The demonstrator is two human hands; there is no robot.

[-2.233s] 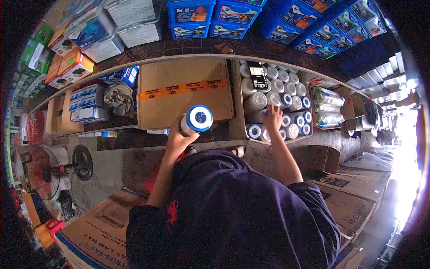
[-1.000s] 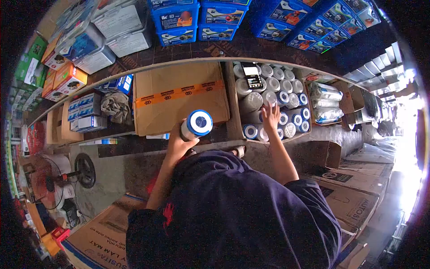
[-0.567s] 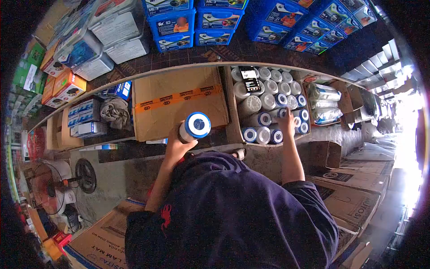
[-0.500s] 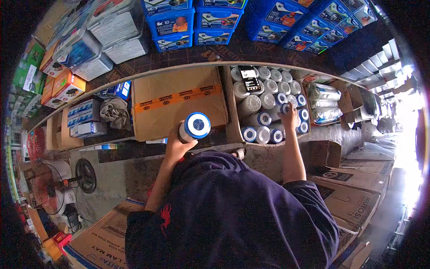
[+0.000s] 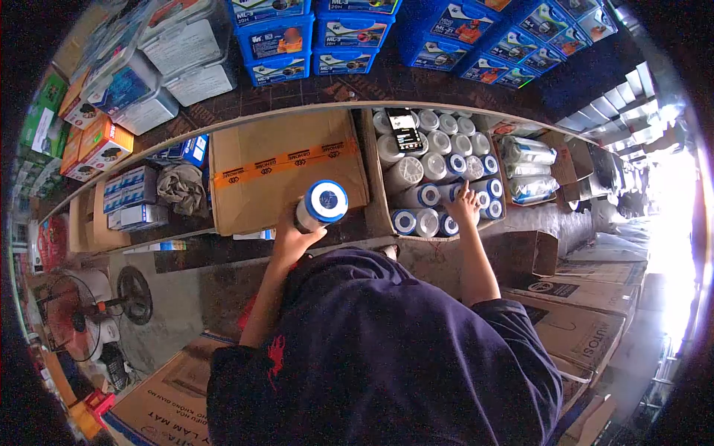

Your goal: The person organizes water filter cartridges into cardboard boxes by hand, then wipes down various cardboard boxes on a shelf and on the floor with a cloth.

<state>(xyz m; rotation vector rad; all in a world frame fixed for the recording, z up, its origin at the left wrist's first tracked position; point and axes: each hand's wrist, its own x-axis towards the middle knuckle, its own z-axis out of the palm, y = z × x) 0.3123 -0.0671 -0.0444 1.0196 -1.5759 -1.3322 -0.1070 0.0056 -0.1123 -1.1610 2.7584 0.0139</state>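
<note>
My left hand [image 5: 292, 236] is wrapped round a clear cylinder with a blue and white cap [image 5: 326, 201], held in front of a closed cardboard box [image 5: 286, 141] with orange tape. My right hand [image 5: 466, 208] is over an open carton [image 5: 388, 215] packed with several similar cylinders, some blue-ringed, some plain white. Its fingers touch or hover at the cylinders near the carton's front; whether they grip one is hidden. A phone [image 5: 405, 131] with a lit screen lies on the cylinders at the carton's back left.
Blue plastic cases [image 5: 279, 44] and clear tubs [image 5: 186, 48] stand on the upper shelf. Plastic-wrapped packs [image 5: 529, 160] lie right of the carton. A fan [image 5: 78, 316] stands at the left, and flat cardboard boxes [image 5: 580, 323] lie at the lower right.
My right hand has moved about over the carton's cylinders and is now a little nearer its front. My left hand still holds its cylinder. The whole view has shifted slightly.
</note>
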